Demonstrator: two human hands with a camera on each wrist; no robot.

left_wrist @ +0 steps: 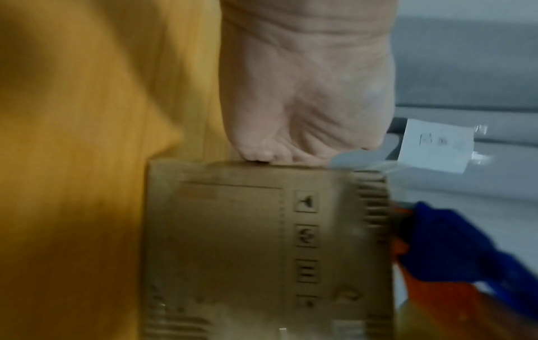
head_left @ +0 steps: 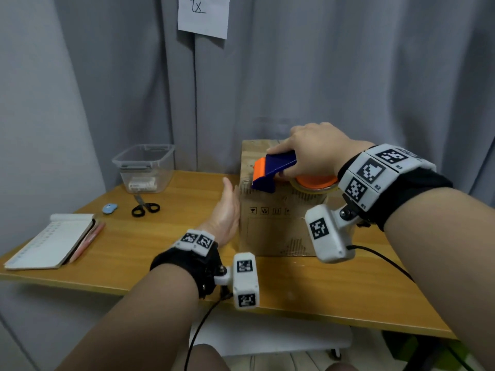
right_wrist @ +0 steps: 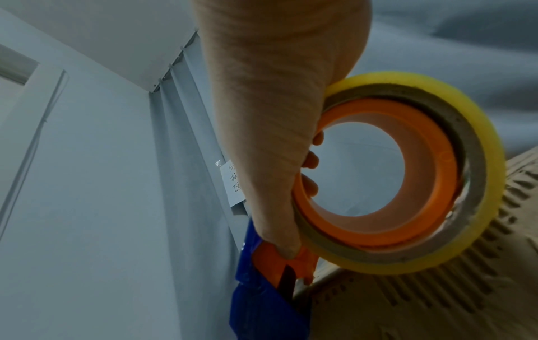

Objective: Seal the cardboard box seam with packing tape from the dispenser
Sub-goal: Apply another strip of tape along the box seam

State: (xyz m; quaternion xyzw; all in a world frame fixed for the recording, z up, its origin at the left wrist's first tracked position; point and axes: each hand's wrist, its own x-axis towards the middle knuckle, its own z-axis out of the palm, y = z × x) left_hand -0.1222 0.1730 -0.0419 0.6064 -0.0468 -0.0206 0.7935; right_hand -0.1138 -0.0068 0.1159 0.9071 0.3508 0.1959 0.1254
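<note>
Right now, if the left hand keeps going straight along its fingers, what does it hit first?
Likely the clear bin. The left hand lies flat against the box side, fingers pointing away toward the curtain. Depth is unclear; it may pass right of the bin and reach the curtain.

the box (head_left: 278,226) top seam is hidden under the right hand (head_left: 316,153) and dispenser (head_left: 273,170), the left wrist view is blurred, and the left hand's (left_wrist: 305,92) fingers are hidden behind the box edge.

Looks like a makeshift recording corner in an office room. Walled off by grey curtains (head_left: 348,76) with a handwritten paper sign (head_left: 203,14) pinned up. Wooden surface (head_left: 150,253) carrying a notepad (head_left: 51,241), scissors (head_left: 144,206) and a clear plastic bin (head_left: 144,167).
</note>
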